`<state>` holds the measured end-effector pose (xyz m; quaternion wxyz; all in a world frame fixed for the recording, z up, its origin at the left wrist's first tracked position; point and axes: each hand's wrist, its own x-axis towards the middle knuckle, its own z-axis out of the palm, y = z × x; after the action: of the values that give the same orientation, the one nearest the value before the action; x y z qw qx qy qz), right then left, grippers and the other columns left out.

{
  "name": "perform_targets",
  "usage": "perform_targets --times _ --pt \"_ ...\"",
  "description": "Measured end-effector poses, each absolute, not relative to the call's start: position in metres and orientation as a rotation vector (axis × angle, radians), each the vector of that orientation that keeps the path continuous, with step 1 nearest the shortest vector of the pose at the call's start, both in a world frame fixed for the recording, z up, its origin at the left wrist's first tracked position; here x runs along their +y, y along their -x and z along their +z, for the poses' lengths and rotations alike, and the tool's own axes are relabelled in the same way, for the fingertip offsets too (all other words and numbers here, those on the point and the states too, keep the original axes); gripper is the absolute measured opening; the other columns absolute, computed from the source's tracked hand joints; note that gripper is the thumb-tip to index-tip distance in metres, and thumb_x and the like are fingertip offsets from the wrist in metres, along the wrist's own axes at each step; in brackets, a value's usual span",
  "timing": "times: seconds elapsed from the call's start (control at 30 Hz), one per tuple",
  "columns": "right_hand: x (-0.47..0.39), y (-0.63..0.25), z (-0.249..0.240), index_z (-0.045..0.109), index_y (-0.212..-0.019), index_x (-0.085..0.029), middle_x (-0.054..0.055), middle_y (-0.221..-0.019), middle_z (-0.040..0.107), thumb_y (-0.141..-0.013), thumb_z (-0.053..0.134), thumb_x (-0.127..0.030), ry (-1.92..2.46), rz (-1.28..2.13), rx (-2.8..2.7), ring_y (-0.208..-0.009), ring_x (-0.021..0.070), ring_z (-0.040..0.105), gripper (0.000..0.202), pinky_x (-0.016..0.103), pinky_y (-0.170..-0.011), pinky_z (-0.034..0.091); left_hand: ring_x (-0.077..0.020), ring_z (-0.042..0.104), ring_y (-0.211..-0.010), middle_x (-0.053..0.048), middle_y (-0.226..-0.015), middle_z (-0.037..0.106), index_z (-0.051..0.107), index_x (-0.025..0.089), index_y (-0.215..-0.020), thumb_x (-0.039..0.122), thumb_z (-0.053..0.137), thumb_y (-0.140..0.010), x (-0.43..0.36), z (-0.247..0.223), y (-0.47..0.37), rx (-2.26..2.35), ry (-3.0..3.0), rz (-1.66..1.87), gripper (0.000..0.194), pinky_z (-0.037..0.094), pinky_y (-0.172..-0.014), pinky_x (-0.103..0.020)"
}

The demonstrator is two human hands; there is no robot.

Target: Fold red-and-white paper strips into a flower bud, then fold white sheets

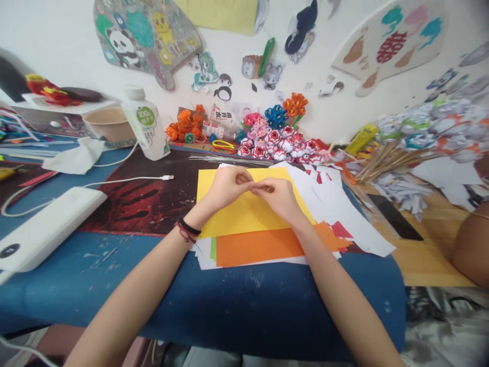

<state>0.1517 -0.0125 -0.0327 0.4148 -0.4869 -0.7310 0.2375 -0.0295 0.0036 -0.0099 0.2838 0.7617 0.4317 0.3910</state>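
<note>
My left hand (228,187) and my right hand (278,194) meet fingertip to fingertip above a yellow sheet of paper (237,218). Both are closed in a pinch. Whatever lies between the fingertips is too small and too covered by the fingers to name. Below the yellow sheet, an orange sheet (260,247) shows on top of white and green paper. Dark and red cords circle my left wrist.
White paper (336,214) with red scraps extends to the right. Behind stand paper flowers (282,145) and a white bottle (147,122). At left lie a power bank (53,229) and a cable. A phone (395,216) rests on the wooden surface at right.
</note>
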Motion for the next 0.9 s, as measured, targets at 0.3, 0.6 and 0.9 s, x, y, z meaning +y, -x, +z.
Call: perform_targets --times 0.3,0.6,0.9 --pt "-0.013 -0.157 -0.032 0.073 -0.083 -0.019 0.006 -0.086 0.063 -0.094 0.064 -0.028 1.081 0.083 -1.965 -0.084 0.0203 0.060 0.017 0.032 -0.075 0.045 -0.0150 0.067 -0.066 -0.006 -0.072 0.074 0.074 0.014 -0.078 0.031 0.075 -0.076 0.006 -0.008 0.041 1.084 -1.876 1.056 0.017 0.052 -0.063 -0.024" --pt "-0.015 -0.161 -0.027 0.076 -0.089 -0.017 0.006 -0.083 0.075 -0.080 0.079 -0.039 1.033 0.840 -1.569 -0.074 0.0190 0.068 0.024 0.033 -0.071 0.052 -0.0144 0.067 -0.069 -0.006 -0.075 0.073 0.071 0.014 -0.079 0.040 0.074 -0.079 0.000 -0.002 0.043 1.043 -1.835 1.179 0.027 0.051 -0.065 -0.023" --pt "-0.013 -0.163 -0.025 0.079 -0.087 -0.016 0.005 -0.075 0.071 -0.078 0.081 -0.047 0.843 1.300 -1.348 -0.066 0.0133 0.063 0.033 0.028 -0.066 0.048 -0.0108 0.061 -0.063 -0.005 -0.071 0.070 0.069 0.013 -0.080 0.047 0.081 -0.073 -0.003 0.000 0.043 0.949 -1.611 1.140 0.036 0.047 -0.058 -0.021"
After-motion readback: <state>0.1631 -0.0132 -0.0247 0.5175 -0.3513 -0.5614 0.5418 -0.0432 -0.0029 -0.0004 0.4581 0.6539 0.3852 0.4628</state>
